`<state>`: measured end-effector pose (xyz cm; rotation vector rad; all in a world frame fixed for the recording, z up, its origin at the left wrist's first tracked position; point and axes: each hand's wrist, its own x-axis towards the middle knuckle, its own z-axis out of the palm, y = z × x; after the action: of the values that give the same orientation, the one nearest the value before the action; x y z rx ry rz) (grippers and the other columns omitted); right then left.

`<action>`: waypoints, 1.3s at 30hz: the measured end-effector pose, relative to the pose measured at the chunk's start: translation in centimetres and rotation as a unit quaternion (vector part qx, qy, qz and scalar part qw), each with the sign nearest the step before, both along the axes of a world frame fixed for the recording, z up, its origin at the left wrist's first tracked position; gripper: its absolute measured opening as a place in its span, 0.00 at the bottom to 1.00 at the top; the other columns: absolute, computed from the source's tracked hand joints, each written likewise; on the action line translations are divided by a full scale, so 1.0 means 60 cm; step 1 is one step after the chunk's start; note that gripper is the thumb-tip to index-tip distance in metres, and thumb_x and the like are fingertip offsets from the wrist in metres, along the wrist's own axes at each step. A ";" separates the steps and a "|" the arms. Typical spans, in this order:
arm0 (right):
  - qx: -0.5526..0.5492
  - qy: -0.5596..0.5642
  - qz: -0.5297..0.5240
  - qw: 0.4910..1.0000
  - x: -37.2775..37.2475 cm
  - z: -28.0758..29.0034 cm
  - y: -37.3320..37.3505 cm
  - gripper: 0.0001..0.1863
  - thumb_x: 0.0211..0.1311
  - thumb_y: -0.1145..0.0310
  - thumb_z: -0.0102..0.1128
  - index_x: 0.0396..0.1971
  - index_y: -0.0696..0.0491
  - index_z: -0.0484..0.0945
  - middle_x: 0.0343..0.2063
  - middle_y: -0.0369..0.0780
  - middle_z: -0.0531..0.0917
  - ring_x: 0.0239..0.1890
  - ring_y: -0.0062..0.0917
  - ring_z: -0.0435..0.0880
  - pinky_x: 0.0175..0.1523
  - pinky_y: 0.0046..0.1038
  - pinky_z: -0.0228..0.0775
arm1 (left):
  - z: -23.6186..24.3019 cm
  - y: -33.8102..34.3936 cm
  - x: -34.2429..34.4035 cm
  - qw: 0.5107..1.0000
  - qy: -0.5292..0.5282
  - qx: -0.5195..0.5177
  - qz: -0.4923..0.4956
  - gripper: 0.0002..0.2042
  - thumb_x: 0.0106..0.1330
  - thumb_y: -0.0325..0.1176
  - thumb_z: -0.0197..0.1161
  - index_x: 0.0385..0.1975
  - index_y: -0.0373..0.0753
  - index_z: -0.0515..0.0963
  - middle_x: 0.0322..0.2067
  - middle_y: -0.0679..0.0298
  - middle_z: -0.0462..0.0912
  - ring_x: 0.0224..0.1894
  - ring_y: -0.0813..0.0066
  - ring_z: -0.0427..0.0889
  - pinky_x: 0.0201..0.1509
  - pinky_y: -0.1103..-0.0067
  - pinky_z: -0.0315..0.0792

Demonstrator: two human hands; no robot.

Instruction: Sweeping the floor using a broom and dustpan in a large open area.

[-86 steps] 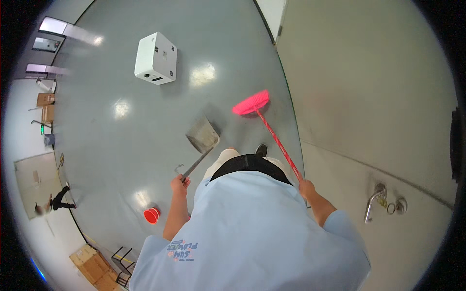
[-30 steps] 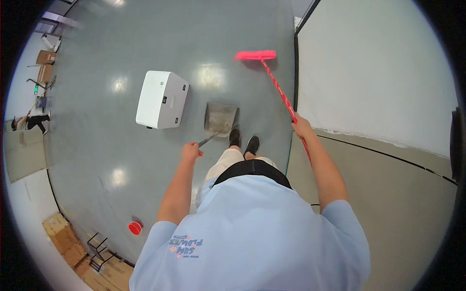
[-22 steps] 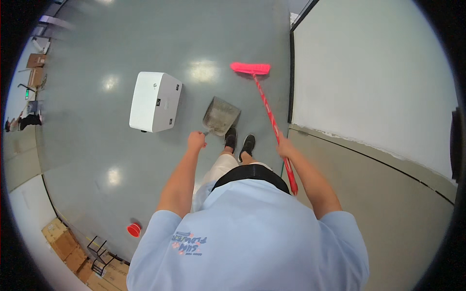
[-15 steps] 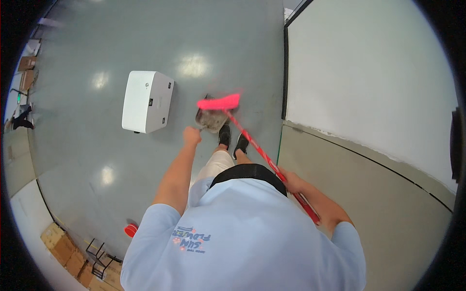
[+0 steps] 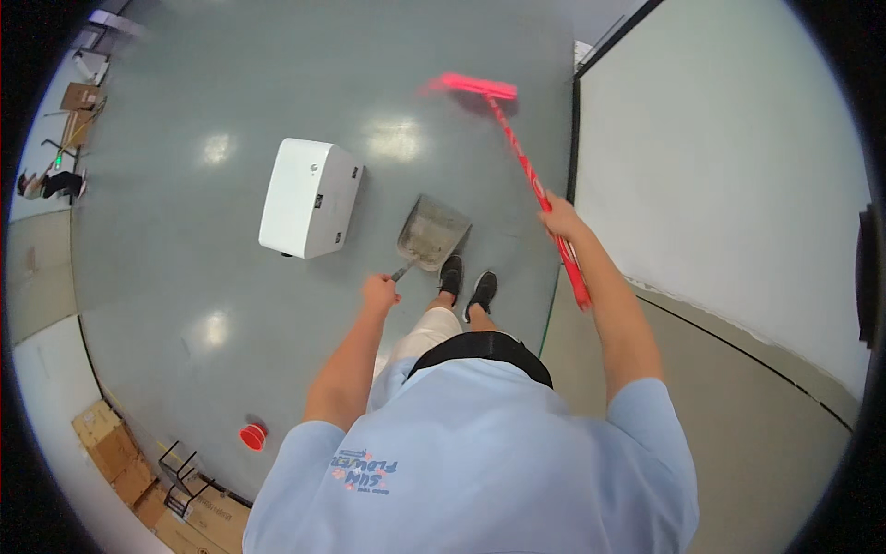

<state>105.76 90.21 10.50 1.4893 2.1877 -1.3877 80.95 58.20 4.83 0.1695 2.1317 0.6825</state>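
Observation:
My left hand (image 5: 380, 292) is closed around the handle of a grey, dirt-stained dustpan (image 5: 432, 231), whose scoop lies just ahead of my shoes with its mouth facing away from me. In my right hand (image 5: 560, 218) is the red-patterned stick of a broom (image 5: 517, 148), gripped part-way along. Its pink bristle head (image 5: 475, 86) is stretched out far ahead, beyond the dustpan and apart from it, and is slightly blurred. Whether the bristles touch the floor I cannot tell.
A white box-shaped unit (image 5: 309, 198) stands left of the dustpan. The white wall panel (image 5: 701, 138) runs along the right. At the lower left are a red bucket (image 5: 252, 437), cardboard boxes (image 5: 115, 448) and a black metal frame (image 5: 180, 480). Another person (image 5: 55, 183) is at the far left.
The broom head has swung forward, from over the dustpan to well beyond it. My right arm has stretched out ahead from beside my waist. My left hand still grips the dustpan.

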 end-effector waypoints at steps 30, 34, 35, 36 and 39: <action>-0.247 -0.058 0.040 0.966 0.079 0.266 -0.213 0.36 0.51 0.69 0.49 0.58 0.50 0.42 0.14 0.38 0.70 0.12 0.20 0.69 0.17 0.22 0.64 | -0.037 0.012 -0.064 0.855 0.132 -0.095 -0.493 0.08 0.45 0.30 0.57 0.21 0.32 0.75 0.22 0.54 0.77 0.21 0.63 0.78 0.24 0.74 0.72; -0.028 -0.077 0.131 0.988 0.092 0.170 -0.180 0.38 0.48 0.72 0.50 0.58 0.49 0.41 0.15 0.43 0.73 0.13 0.25 0.73 0.18 0.26 0.67 | -0.026 -0.017 -0.052 0.996 -0.085 -0.010 0.014 0.12 0.51 0.25 0.47 0.31 0.22 0.70 0.21 0.51 0.75 0.14 0.63 0.77 0.15 0.76 0.72; -0.028 -0.072 0.132 0.988 0.096 0.151 -0.166 0.38 0.48 0.72 0.50 0.58 0.49 0.41 0.15 0.43 0.73 0.13 0.25 0.73 0.18 0.26 0.67 | -0.028 -0.024 -0.057 0.995 -0.095 0.012 0.031 0.12 0.51 0.24 0.46 0.31 0.22 0.69 0.21 0.51 0.75 0.15 0.62 0.77 0.15 0.75 0.73; -0.001 -0.088 0.160 0.983 0.101 0.133 -0.150 0.38 0.46 0.72 0.49 0.58 0.50 0.42 0.17 0.46 0.74 0.14 0.26 0.74 0.19 0.27 0.68 | -0.031 -0.030 -0.063 0.993 -0.104 0.033 0.048 0.12 0.51 0.24 0.45 0.32 0.22 0.69 0.20 0.51 0.74 0.15 0.62 0.77 0.15 0.75 0.73; 0.016 -0.120 0.194 0.973 0.090 0.077 -0.094 0.36 0.43 0.73 0.47 0.57 0.52 0.46 0.21 0.50 0.75 0.18 0.31 0.77 0.22 0.30 0.69 | -0.016 -0.012 -0.075 0.992 -0.088 0.035 0.085 0.11 0.51 0.23 0.45 0.30 0.22 0.69 0.19 0.51 0.74 0.15 0.63 0.77 0.15 0.74 0.73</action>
<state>111.16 84.56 15.10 1.0889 2.1989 -0.9945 76.45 57.50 3.90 -0.0344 1.9686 0.8401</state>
